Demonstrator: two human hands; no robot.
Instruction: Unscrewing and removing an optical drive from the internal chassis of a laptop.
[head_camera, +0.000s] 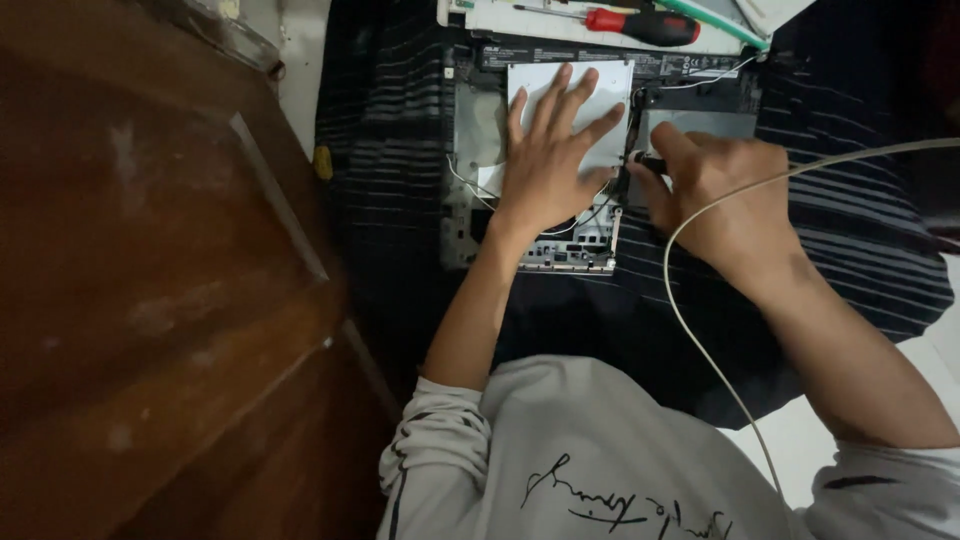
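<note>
The left hand (556, 150) lies flat, fingers spread wide apart, palm pressing down on a pale rectangular plate (610, 100) inside the opened laptop chassis (470, 200). It grips nothing; it simply bears on the plate, fingertips reaching toward the far edge. The chassis sits on a dark striped cloth (380, 150), with thin wires (462, 180) showing around the left hand's wrist side.

Just beside it, the right hand (725, 195) is curled in, fingers bunched together and pinched on a small dark tool (648, 162) whose tip meets the seam at the plate's right edge. How much of the tool lies inside the fist cannot be told.

A white cable (700, 340) loops over the right wrist and runs down toward the person's grey sleeve. At the far side, a red-handled screwdriver (640, 25) rests on a white tray (560, 28), well apart from both hands. A brown wooden panel (150, 280) fills the left.
</note>
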